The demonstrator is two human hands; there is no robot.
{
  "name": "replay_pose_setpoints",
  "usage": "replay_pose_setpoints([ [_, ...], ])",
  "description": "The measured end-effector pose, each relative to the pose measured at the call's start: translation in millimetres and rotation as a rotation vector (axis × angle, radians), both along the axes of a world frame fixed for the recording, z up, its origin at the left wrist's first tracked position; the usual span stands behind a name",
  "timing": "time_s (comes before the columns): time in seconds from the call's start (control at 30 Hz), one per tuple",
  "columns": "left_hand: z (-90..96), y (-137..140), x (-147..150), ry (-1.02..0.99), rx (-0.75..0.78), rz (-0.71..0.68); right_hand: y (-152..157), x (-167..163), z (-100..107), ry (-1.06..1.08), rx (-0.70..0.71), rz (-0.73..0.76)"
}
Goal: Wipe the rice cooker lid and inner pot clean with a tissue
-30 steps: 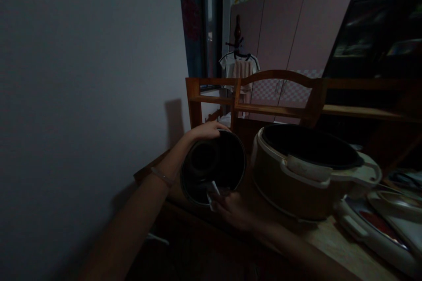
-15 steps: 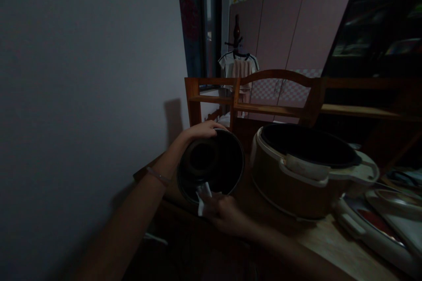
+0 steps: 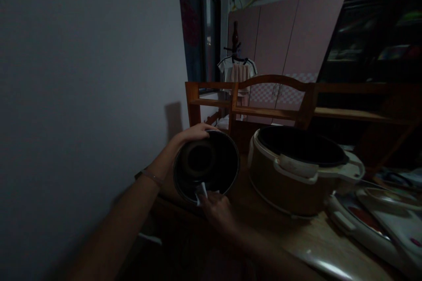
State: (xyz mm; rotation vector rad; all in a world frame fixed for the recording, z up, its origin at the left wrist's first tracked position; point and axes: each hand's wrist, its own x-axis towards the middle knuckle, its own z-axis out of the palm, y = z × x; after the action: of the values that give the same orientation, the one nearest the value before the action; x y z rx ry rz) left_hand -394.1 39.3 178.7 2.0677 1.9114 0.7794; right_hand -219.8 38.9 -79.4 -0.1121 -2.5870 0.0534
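A dark round inner pot [image 3: 227, 158] is tipped on its side with its mouth facing me. My left hand [image 3: 194, 132] grips its upper rim, fingers over the edge. At the lower rim, my right hand [image 3: 219, 210] pinches a white tissue [image 3: 201, 193] that touches the pot's inside edge. To the right stands the rice cooker body [image 3: 280, 180], uncovered, with a dark interior. Part of the right hand is lost in the dim light.
A cooker lid [image 3: 359, 224] lies on the pale tabletop [image 3: 296, 237] at the right. Behind the cooker runs a wooden shelf rack [image 3: 273, 112]. A white wall [image 3: 99, 74] closes off the left side. Pink cabinets [image 3: 277, 44] and hanging clothes [image 3: 239, 72] stand farther back.
The view has tilted up and shifted slightly. My right hand and the tissue have moved a little along the pot's lower rim. My left hand keeps its grip.
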Motion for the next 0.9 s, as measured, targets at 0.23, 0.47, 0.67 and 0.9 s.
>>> replay_pose_setpoints([
  [0.23,14.6,-25,18,-0.031,-0.044,0.009,-13,2,11,-0.027,-0.047,0.006],
  [0.47,16.3,-38,19,-0.109,-0.009,-0.032,-30,5,21,-0.048,-0.098,-0.019],
  [0.67,4.3,-24,-9,-0.052,-0.084,-0.045,-47,-6,16,0.004,-0.143,-0.042],
  [0.9,0.9,-11,-26,0.162,0.158,0.041,-48,-10,11,-0.01,-0.112,-0.062],
])
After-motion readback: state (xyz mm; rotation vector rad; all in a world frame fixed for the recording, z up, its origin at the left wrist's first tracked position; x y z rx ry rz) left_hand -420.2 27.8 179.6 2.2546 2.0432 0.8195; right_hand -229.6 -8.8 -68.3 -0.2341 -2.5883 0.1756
